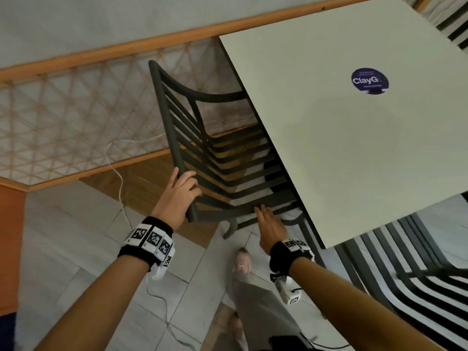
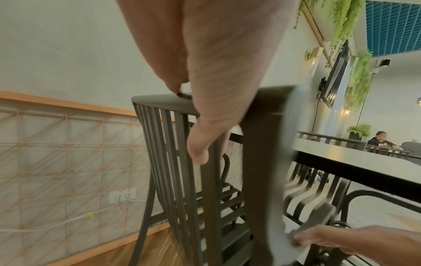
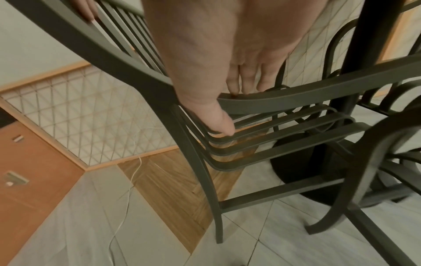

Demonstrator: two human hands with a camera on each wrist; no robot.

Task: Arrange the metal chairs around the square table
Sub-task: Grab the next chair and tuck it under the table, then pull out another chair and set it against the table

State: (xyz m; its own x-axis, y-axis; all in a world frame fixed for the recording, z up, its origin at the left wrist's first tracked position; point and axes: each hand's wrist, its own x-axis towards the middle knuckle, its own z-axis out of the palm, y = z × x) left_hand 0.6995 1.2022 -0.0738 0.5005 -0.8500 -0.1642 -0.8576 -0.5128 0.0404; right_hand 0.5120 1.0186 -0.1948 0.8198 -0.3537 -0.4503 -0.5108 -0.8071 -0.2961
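Observation:
A dark metal chair [image 1: 202,148] with a slatted back and seat stands with its seat partly under the square cream table [image 1: 354,135]. My left hand [image 1: 181,191] grips the near end of the chair's top rail, fingers curled over it and thumb against a slat [image 2: 200,153]. My right hand [image 1: 269,221] rests on the chair's armrest [image 3: 296,93] with fingers straight, thumb hanging beside the seat slats. A second metal chair [image 1: 417,274] sits tucked at the table's near side, to my right.
A lattice wall panel [image 1: 63,122] with wooden trim runs close behind the chair. A white cable [image 1: 119,178] trails across the tiled floor. My foot [image 1: 243,259] is just behind the chair's legs. The table's black pedestal base [image 3: 307,171] stands under the seat. Another chair [image 1: 453,24] shows at the far corner.

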